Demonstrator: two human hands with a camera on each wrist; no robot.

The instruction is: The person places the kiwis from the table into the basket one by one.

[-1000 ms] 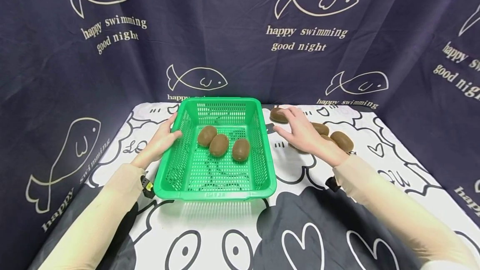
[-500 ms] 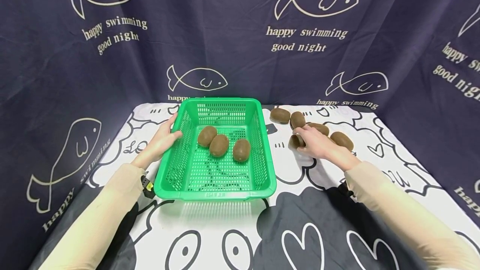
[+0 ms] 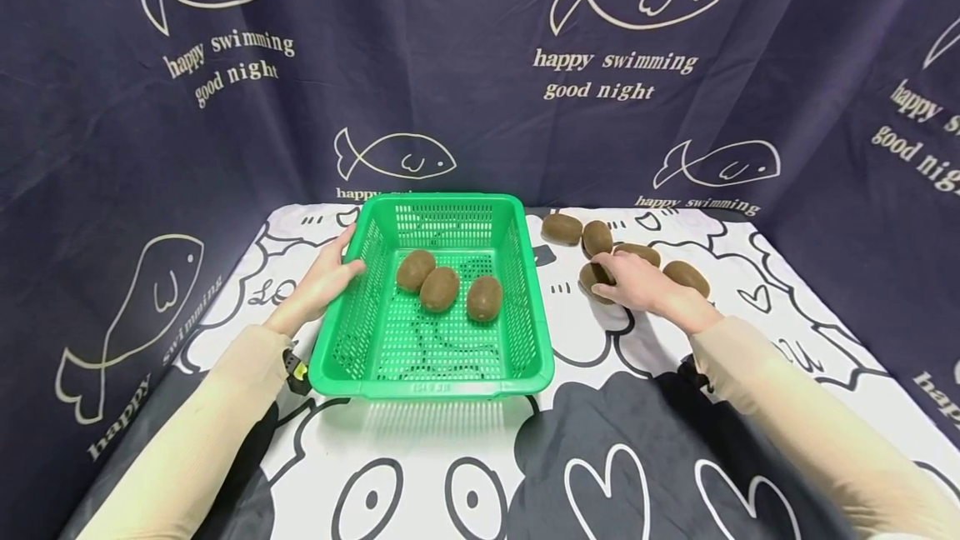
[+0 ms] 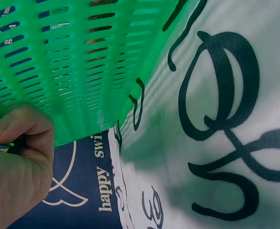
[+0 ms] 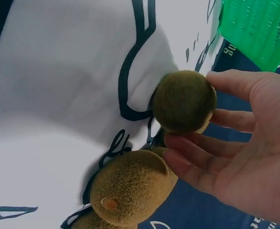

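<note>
A green plastic basket (image 3: 431,388) stands on the table, with a kiwi (image 3: 415,271), a second kiwi (image 3: 439,289) and a third kiwi (image 3: 484,298) on its floor. My left hand (image 3: 327,274) grips the basket's left rim, thumb on the inner side; in the left wrist view the hand (image 4: 23,152) curls at the rim. To the right of the basket, my right hand (image 3: 637,280) holds a kiwi (image 3: 595,282) that lies at the near left of a loose group. The right wrist view shows thumb and fingers around that kiwi (image 5: 184,101).
Around the right hand lie more kiwis: one at the back left (image 3: 562,228), one beside it (image 3: 597,237), one behind the hand (image 3: 637,254) and one to the right (image 3: 687,277). A patterned cloth (image 3: 420,457) covers the table. Dark fish-print curtain (image 3: 480,65) hangs behind.
My right hand has come nearer and to the right, from above the back kiwis to the near-left kiwi, and has taken hold of it. The left hand and basket stay put.
</note>
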